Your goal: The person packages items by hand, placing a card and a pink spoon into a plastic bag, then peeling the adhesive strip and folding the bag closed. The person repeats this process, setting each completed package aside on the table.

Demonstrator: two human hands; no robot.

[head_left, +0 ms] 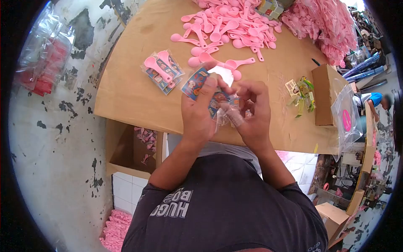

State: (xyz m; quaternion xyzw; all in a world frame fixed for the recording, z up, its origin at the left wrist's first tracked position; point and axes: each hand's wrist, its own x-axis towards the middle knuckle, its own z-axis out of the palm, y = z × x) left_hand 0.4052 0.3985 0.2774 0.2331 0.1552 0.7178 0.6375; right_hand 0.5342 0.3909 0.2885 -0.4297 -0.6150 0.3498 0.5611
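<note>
My left hand (199,111) is closed on a blue printed card (194,84), thumb on top. A clear plastic bag (228,116) hangs around the card's lower part, between my two hands. My right hand (256,115) has its fingers curled at the plastic, pinching its edge; the fingertips are partly blurred. Just beyond the hands lie loose pink measuring spoons (239,63), and a bright white patch (222,74) shows behind my left fingers. To the left are bagged pink spoons with blue cards (161,71), stacked flat on the table.
A large heap of pink spoons (218,27) covers the back of the brown table (126,94). Bulging bags of pink pieces (321,27) stand at the back right. Small green-yellow packets (302,94) lie beside a cardboard box (324,94). Another person (378,102) is at far right.
</note>
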